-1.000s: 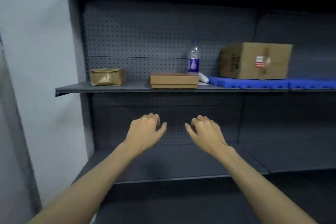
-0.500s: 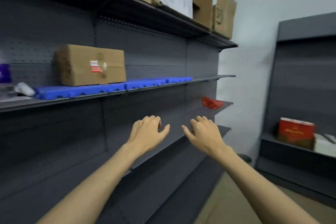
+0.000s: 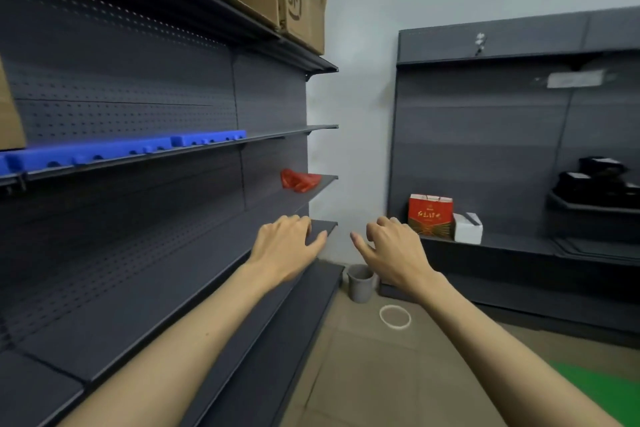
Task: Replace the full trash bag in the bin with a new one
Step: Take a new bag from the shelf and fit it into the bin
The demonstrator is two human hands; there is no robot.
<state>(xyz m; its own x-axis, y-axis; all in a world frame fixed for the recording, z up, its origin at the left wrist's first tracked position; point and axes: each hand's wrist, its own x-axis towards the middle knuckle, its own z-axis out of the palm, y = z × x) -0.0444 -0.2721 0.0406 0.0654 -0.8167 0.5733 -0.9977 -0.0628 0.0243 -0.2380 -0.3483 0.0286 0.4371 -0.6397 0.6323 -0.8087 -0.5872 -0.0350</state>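
Note:
A small grey bin (image 3: 360,282) stands on the floor in the corner between two dark shelf units, with a pale liner at its rim. A white ring (image 3: 395,316) lies on the floor just in front of it. A red plastic bag (image 3: 299,179) lies on a shelf of the left unit. My left hand (image 3: 284,246) and my right hand (image 3: 394,246) are held out in front of me, fingers loosely curled, holding nothing, well short of the bin.
The left shelf unit (image 3: 173,288) runs along my left with blue foam (image 3: 121,152) and cardboard boxes (image 3: 301,0) up top. The right unit (image 3: 519,243) holds a red gift bag (image 3: 430,216), a white box (image 3: 467,227) and black items (image 3: 599,180). A green mat (image 3: 602,388) lies on the floor at lower right.
My view has swung right from the left shelves toward the corner, bringing the bin, the floor and the right shelf unit into sight. Both hands keep the same empty pose.

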